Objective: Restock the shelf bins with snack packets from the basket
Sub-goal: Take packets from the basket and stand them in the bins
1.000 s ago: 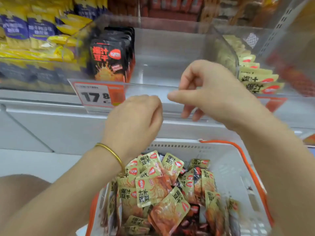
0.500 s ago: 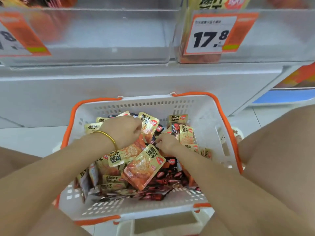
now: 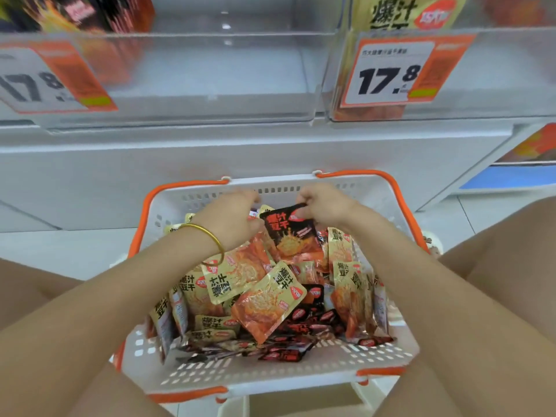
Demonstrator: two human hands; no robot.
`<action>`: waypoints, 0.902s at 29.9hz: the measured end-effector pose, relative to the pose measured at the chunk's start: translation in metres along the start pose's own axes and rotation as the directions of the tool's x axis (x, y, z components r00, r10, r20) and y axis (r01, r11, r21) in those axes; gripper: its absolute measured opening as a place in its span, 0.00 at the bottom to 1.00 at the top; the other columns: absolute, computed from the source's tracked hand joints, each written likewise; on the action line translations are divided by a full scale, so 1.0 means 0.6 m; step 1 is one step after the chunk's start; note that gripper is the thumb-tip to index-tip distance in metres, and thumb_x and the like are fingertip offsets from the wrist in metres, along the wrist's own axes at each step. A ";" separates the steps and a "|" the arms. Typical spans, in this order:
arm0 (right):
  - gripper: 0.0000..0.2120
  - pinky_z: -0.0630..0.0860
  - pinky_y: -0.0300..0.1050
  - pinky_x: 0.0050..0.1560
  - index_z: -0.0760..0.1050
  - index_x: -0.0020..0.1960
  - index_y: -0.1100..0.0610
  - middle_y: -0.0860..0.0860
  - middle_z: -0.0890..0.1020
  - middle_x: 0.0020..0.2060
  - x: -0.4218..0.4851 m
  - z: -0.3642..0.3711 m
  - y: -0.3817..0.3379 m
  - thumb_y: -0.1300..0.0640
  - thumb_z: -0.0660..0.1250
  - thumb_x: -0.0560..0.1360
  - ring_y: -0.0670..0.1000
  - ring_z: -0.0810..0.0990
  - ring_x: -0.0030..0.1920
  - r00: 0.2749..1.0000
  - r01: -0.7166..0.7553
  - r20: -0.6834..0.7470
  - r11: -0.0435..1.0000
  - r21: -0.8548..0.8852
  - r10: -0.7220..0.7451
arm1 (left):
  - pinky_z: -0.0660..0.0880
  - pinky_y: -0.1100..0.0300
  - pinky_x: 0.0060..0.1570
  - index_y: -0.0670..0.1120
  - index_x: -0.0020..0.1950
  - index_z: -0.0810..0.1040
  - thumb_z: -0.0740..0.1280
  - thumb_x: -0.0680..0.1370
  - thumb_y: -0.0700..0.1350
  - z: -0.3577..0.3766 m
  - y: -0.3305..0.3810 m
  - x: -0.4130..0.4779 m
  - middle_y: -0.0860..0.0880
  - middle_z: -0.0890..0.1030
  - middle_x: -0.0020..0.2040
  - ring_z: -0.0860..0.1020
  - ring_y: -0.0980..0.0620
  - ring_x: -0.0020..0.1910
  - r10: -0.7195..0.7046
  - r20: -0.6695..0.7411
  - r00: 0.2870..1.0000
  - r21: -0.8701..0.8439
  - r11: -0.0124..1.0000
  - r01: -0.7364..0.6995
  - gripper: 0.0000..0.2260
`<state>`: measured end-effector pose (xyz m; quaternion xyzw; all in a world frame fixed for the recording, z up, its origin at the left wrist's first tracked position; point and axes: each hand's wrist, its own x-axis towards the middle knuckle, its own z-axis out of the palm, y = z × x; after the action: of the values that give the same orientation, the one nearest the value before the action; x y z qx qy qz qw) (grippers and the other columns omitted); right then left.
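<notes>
Both hands reach into one white basket [image 3: 270, 377] with orange handles, heaped with snack packets [image 3: 267, 299] too many and too overlapped to count; gold ones and black ones are mixed. The right hand [image 3: 326, 206] has its grip closed on the top edge of one black packet [image 3: 290, 233], lifted slightly above the heap at the far end of the basket. The left hand [image 3: 233, 216], wearing one gold bangle [image 3: 207, 239], is down among the packets; whether its grip holds anything cannot be told. Above stand two clear bins [image 3: 210, 85], each with one price tag [image 3: 388, 73] reading 17.8.
</notes>
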<state>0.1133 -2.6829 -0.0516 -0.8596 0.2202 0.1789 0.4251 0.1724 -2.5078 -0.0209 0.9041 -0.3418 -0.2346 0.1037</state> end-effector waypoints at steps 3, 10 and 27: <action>0.06 0.78 0.53 0.40 0.70 0.42 0.59 0.59 0.77 0.40 -0.031 -0.035 -0.033 0.64 0.66 0.76 0.57 0.79 0.40 0.996 0.083 -0.036 0.991 0.101 -0.079 | 0.70 0.56 0.60 0.44 0.70 0.65 0.67 0.77 0.48 -0.022 0.008 -0.002 0.45 0.72 0.66 0.73 0.47 0.62 -0.063 -0.043 0.997 -0.256 0.965 0.050 0.24; 0.07 0.80 0.40 0.37 0.76 0.50 0.55 0.50 0.84 0.40 -0.116 -0.051 -0.113 0.59 0.68 0.72 0.46 0.82 0.37 0.973 0.157 0.052 0.808 0.568 -0.225 | 0.77 0.46 0.47 0.46 0.43 0.73 0.69 0.75 0.36 -0.117 0.012 -0.044 0.35 0.80 0.47 0.80 0.40 0.45 0.006 -0.221 0.975 -0.584 0.800 -0.137 0.07; 0.16 0.80 0.49 0.43 0.76 0.48 0.58 0.56 0.79 0.41 0.034 -0.039 -0.508 0.71 0.75 0.65 0.54 0.78 0.41 0.900 0.419 -0.184 0.901 0.110 -0.396 | 0.65 0.48 0.41 0.43 0.43 0.75 0.55 0.81 0.50 -0.281 -0.132 -0.090 0.38 0.79 0.45 0.75 0.36 0.47 -0.016 -0.839 0.544 0.116 0.971 0.207 0.15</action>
<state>0.2951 -2.5414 0.1507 -0.8643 0.0804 0.0009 0.4966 0.2658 -2.4083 0.1170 0.9325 -0.2151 0.2508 0.1460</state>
